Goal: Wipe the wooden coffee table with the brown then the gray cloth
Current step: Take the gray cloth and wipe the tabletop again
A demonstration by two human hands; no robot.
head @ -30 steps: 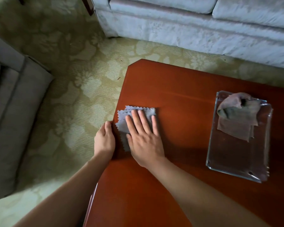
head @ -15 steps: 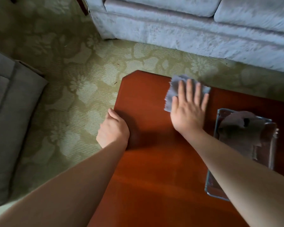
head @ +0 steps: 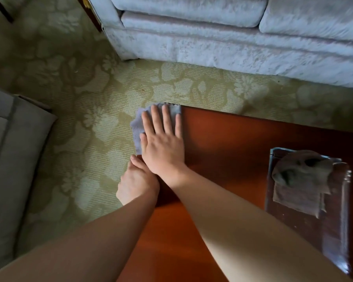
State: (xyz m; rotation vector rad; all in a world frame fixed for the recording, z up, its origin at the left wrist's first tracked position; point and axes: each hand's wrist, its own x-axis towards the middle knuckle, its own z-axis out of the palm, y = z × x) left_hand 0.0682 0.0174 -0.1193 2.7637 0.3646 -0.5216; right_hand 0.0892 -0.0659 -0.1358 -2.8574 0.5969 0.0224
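Note:
The reddish wooden coffee table (head: 232, 151) fills the lower right of the head view. At its far left corner lies the gray cloth (head: 138, 127), hanging partly over the edge. My right hand (head: 163, 145) presses flat on the cloth with straight fingers. Just below it, my left hand (head: 138, 184) rests on the table's left edge, fingers bent over the side. The brown cloth (head: 300, 182) lies crumpled in a clear glass tray (head: 340, 231) on the right of the table.
A pale sofa (head: 232, 37) stands beyond the table across a strip of patterned green carpet (head: 90, 98). A gray upholstered seat (head: 8, 159) sits at the left.
My right hand has slid the gray cloth left from the table's far edge to its far left corner. The left hand stays on the left edge. The camera has shifted.

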